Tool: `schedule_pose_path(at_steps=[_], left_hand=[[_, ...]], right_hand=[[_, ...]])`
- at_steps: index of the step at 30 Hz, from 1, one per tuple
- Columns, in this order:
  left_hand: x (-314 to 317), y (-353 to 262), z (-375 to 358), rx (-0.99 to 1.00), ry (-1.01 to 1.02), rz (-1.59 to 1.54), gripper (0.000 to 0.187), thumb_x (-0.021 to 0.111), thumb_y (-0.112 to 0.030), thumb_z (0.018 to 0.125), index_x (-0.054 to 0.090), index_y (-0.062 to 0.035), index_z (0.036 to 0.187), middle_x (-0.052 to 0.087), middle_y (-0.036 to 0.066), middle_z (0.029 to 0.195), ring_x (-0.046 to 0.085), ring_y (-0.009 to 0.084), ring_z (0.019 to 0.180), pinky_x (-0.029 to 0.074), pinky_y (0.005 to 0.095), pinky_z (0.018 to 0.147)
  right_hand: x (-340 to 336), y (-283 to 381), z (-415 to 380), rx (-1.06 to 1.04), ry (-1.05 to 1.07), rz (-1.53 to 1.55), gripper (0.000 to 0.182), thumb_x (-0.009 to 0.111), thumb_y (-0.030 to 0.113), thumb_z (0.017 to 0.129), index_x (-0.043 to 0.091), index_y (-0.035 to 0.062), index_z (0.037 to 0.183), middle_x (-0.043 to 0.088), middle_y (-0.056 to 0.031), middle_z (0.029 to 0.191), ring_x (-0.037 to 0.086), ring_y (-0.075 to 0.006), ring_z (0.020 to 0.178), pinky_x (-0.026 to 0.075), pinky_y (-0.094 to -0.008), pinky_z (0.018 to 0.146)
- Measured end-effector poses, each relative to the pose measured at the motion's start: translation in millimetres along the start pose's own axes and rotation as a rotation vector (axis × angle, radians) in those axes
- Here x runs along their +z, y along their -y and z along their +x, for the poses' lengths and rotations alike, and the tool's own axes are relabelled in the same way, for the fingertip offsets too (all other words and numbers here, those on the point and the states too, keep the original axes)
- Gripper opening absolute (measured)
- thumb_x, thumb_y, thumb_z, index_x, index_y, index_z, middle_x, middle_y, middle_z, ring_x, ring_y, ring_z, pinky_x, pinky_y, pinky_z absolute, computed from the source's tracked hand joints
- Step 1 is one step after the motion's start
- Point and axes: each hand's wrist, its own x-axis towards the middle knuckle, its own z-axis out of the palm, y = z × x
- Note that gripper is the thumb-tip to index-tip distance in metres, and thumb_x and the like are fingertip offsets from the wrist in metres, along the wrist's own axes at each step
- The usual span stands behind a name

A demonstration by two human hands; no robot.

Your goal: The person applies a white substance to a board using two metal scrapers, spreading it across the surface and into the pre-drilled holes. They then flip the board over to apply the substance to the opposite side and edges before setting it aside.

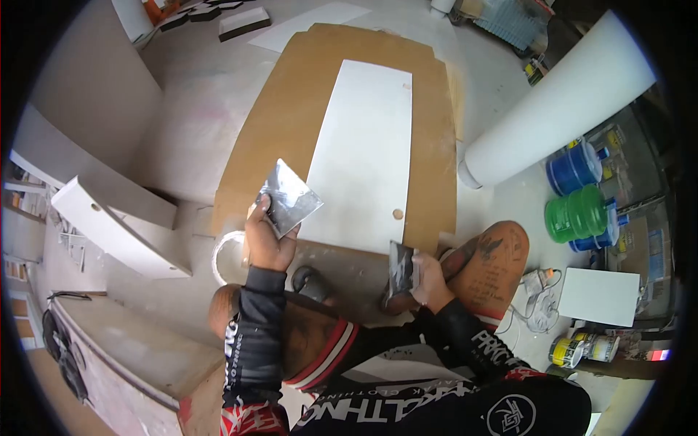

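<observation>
My left hand (267, 236) is closed on a shiny square metal putty spreader (291, 198), raised over the near left part of the brown board. Lower and to the right, my right hand (432, 280) grips a second putty spreader (399, 263), its dark metal face smeared with pale material. Between and beyond both hands lies a long white panel (367, 145), wider at the near end, with a small round brown spot near its close edge. Under the panel is a brown board (269, 123). A white round rim (217, 259), perhaps a bucket, shows beside my left wrist.
A thick white column (560, 102) stands at the right. Blue bottles (574, 168) and a green bottle (578, 214) sit beyond it, with paint cans (567, 351) and a corded tool (542, 309) nearer. A curved white piece (116, 232) lies at the left.
</observation>
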Motion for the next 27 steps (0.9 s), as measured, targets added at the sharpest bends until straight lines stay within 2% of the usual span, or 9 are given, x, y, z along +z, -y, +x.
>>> schedule_pose_path(at_steps=[2,6,8,10,13,15,18,22,27], left_hand=[[-12.0,11.7,1.5,-0.019,-0.008,0.066,0.027,0.051,-0.021,0.091,0.055,-0.0134,0.116,0.063,0.003,0.108,0.061,0.0218,0.102,0.051,0.0427,0.086],[-4.4,26.1,-11.0,0.057,-0.085,0.184,0.022,0.052,-0.024,0.094,0.055,-0.0109,0.112,0.063,0.004,0.105,0.063,0.0213,0.096,0.052,0.0359,0.081],[3.9,30.4,-20.8,0.109,-0.124,0.242,0.023,0.05,-0.023,0.096,0.054,-0.0093,0.114,0.063,0.005,0.105,0.063,0.0197,0.094,0.052,0.0338,0.079],[10.4,33.8,-31.6,0.376,-0.102,0.447,0.026,0.051,-0.022,0.097,0.052,-0.0055,0.118,0.062,0.005,0.105,0.063,0.0176,0.094,0.052,0.0331,0.08],[17.7,34.5,-52.5,0.492,-0.011,0.517,0.025,0.05,-0.021,0.098,0.055,-0.0014,0.113,0.06,0.003,0.101,0.058,0.012,0.089,0.048,0.0288,0.079],[17.3,34.9,-65.9,0.516,-0.032,0.543,0.024,0.049,-0.02,0.099,0.058,-0.0005,0.109,0.059,0.0,0.096,0.054,0.0076,0.084,0.045,0.0247,0.076],[9.4,34.7,-86.2,0.49,-0.059,0.637,0.026,0.05,-0.021,0.099,0.059,0.001,0.109,0.059,0.0,0.093,0.053,0.0076,0.082,0.045,0.0248,0.074],[-4.3,29.4,-111.0,0.466,-0.062,0.878,0.028,0.053,-0.023,0.097,0.06,0.0032,0.106,0.059,-0.001,0.087,0.052,0.0072,0.077,0.045,0.0241,0.07],[-16.0,-9.9,-154.7,0.091,-0.164,1.108,0.028,0.052,-0.024,0.097,0.062,0.0018,0.102,0.058,-0.002,0.083,0.05,0.0067,0.075,0.043,0.024,0.067]], right_hand=[[45.3,4.4,-19.3,-0.027,-0.08,0.003,0.02,0.053,0.025,0.082,0.06,0.0099,0.094,0.064,-0.0054,0.082,0.06,-0.0229,0.072,0.05,-0.0368,0.069],[78.9,13.3,-29.3,0.045,-0.154,-0.047,0.02,0.054,0.023,0.087,0.059,0.0098,0.101,0.065,-0.0048,0.095,0.063,-0.023,0.083,0.05,-0.0392,0.075],[83.8,10.6,-32.0,-0.09,0.046,0.021,0.017,0.058,0.017,0.088,0.06,0.0095,0.103,0.065,-0.0051,0.101,0.063,-0.0235,0.095,0.049,-0.0354,0.085],[93.1,11.2,-37.8,-0.038,0.102,0.072,0.022,0.06,0.008,0.087,0.059,0.0072,0.109,0.064,-0.0065,0.104,0.062,-0.0233,0.098,0.048,-0.0325,0.085],[94.3,0.4,-30.8,-0.469,0.247,-0.265,0.036,0.057,0.001,0.088,0.052,0.0024,0.124,0.061,-0.0062,0.11,0.058,-0.0157,0.1,0.047,-0.03,0.086],[126.1,8.0,-47.5,-0.374,0.286,-0.208,0.035,0.058,0.002,0.088,0.053,0.002,0.123,0.06,-0.0054,0.111,0.057,-0.0144,0.101,0.046,-0.0295,0.087],[159.2,5.2,-52.4,-0.271,0.344,-0.203,0.034,0.06,0.003,0.088,0.053,0.0012,0.121,0.059,-0.0034,0.111,0.055,-0.0111,0.1,0.045,-0.0275,0.088],[169.6,-16.4,-31.6,-0.372,0.383,-0.404,0.028,0.061,0.003,0.088,0.056,0.0012,0.115,0.06,-0.0032,0.107,0.056,-0.0097,0.094,0.046,-0.0259,0.083],[182.0,-32.0,-9.9,-0.328,0.436,-0.533,0.019,0.062,0.004,0.087,0.059,0.0012,0.105,0.063,-0.0021,0.096,0.058,-0.0091,0.085,0.048,-0.0255,0.078]])
